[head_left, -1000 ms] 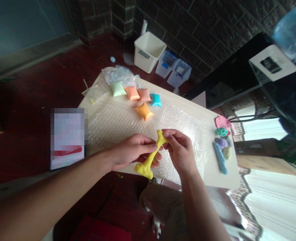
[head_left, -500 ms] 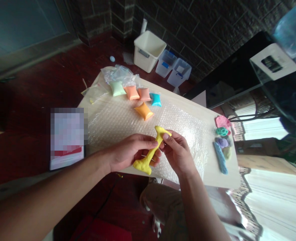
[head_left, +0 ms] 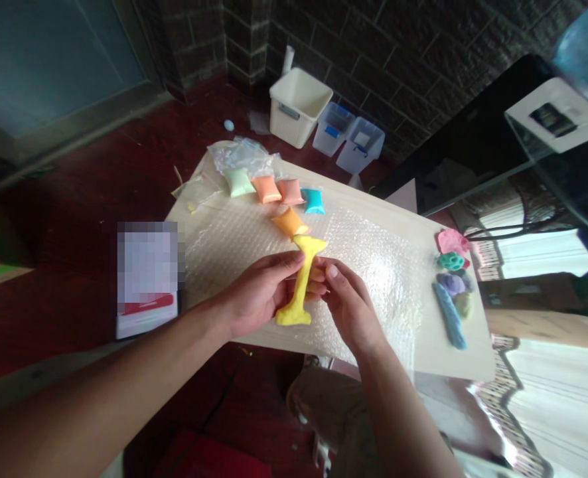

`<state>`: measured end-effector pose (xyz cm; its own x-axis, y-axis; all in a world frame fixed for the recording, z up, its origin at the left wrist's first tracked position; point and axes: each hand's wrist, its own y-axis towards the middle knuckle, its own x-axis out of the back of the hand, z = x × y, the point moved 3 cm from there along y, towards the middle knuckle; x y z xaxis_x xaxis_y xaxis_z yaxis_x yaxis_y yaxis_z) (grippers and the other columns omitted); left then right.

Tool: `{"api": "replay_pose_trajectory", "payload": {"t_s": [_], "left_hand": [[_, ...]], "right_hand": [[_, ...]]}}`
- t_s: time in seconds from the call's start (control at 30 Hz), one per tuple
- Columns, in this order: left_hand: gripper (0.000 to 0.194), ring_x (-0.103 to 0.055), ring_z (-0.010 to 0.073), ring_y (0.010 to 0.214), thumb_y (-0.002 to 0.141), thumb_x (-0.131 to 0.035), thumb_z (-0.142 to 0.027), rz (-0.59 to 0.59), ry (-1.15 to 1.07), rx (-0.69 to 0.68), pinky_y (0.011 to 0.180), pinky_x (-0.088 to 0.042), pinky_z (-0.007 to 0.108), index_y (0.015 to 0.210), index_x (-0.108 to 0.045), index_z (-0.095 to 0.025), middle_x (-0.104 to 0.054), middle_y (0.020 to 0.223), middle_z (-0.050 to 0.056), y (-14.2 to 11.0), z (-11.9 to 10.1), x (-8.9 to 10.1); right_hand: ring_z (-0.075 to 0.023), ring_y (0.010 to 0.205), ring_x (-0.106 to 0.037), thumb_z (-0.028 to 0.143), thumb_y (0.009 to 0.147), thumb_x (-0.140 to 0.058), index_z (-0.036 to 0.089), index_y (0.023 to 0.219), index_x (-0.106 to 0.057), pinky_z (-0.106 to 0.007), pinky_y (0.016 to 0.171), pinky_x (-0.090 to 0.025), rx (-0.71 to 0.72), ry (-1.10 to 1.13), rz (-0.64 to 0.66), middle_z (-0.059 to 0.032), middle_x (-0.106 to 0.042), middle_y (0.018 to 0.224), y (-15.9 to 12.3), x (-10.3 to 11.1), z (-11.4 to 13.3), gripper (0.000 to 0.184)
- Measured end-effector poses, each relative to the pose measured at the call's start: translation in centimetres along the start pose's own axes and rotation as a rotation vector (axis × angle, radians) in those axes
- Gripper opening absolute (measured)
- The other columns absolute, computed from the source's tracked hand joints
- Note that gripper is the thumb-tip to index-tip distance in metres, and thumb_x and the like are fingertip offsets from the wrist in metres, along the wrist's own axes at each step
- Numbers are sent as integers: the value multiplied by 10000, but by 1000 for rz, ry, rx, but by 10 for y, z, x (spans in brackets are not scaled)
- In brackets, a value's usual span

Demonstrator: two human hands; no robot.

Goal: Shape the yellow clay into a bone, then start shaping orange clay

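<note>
A yellow piece of modelling clay (head_left: 301,285), narrow in the middle and flared at both ends, is held up over the table. My left hand (head_left: 259,289) grips it, thumb on the front and fingers behind. Just right of the clay is my right hand (head_left: 351,302), its thumb and fingers drawn together; what they pinch, if anything, is too small to make out. Right behind the clay's upper end lies an orange packet (head_left: 289,220) on the bubble wrap (head_left: 368,259).
Along the table's far edge lie a pale green packet (head_left: 239,182), two peach-coloured packets and a blue packet (head_left: 314,200). Shaped clay pieces, including a blue roll (head_left: 450,315), sit at the right end. Bins (head_left: 298,109) stand on the floor beyond.
The yellow clay has turned more upright and its upper end has moved away from me. My right thumb has come off the clay, while my left hand still holds it.
</note>
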<state>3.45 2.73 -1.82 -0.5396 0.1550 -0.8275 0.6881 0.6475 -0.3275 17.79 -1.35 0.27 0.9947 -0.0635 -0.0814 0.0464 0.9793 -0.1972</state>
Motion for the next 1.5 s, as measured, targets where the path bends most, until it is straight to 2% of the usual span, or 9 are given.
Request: {"api": "replay_pose_trajectory", "payload": {"t_s": [0.1,0.27,0.43,0.63,0.87,1.07,1.17,1.3,1.5], "left_hand": [[244,-743,205,947,947,-771,-396,-62,31,-87,872,-578,329,1067,-732,-187,-794,980,72,2,-5,3],[279,-688,201,997,911,-802,-430,-114,126,-166,827,-564,309,1069,-715,-217,-746,1114,62,0,-4,5],[234,-644,163,913,898,-814,-376,-57,168,-177,788,-557,272,923,-677,-188,-664,969,28,0,0,1],[149,-634,176,981,949,-748,-327,-3,277,-194,889,-545,310,1003,-721,-191,-662,996,26,-1,-2,0],[203,-609,153,819,918,-788,-343,27,390,-258,770,-485,284,1001,-755,-161,-683,886,25,1,-6,2],[299,-550,137,727,958,-748,-407,89,385,-256,691,-451,283,1074,-767,-132,-623,793,18,2,-5,1],[324,-520,129,681,972,-726,-449,92,394,-235,642,-436,279,972,-745,-126,-566,739,4,2,-2,2],[381,-543,124,665,989,-700,-469,137,389,-212,639,-453,281,811,-669,-134,-572,740,13,2,0,0],[367,-520,110,637,968,-728,-486,118,348,-205,608,-441,254,906,-715,-124,-565,720,2,3,-1,0]], "right_hand": [[-202,865,-698,558,946,-733,215,1059,-713,-360,824,-583,-11,-33,-47,-66,-746,982,-1,0,-4,362],[-227,890,-696,458,893,-830,237,1024,-701,-382,790,-576,201,-354,-210,-71,-736,996,-6,2,0,287],[-222,842,-679,361,919,-817,251,1122,-750,-403,813,-549,325,-569,-169,-57,-756,944,-9,-6,2,240],[-198,787,-718,417,979,-745,224,1088,-756,-346,713,-573,224,-385,-108,-63,-781,897,-8,-7,-2,222],[-139,640,-627,492,973,-732,202,1041,-762,-259,537,-519,94,-205,-10,-23,-692,771,-7,-9,0,299],[-126,655,-639,472,957,-757,193,911,-767,-221,547,-528,22,-59,52,-22,-706,755,-6,-8,0,283],[-138,654,-667,519,975,-717,196,929,-767,-237,546,-562,-40,62,83,-40,-739,801,-6,-10,0,330],[-121,580,-655,522,979,-714,184,861,-763,-231,541,-563,-64,48,78,-33,-737,734,-6,-11,1,361],[-134,622,-678,521,1001,-685,184,905,-777,-239,554,-575,-77,98,104,-48,-759,786,-6,-12,-1,362]]}}
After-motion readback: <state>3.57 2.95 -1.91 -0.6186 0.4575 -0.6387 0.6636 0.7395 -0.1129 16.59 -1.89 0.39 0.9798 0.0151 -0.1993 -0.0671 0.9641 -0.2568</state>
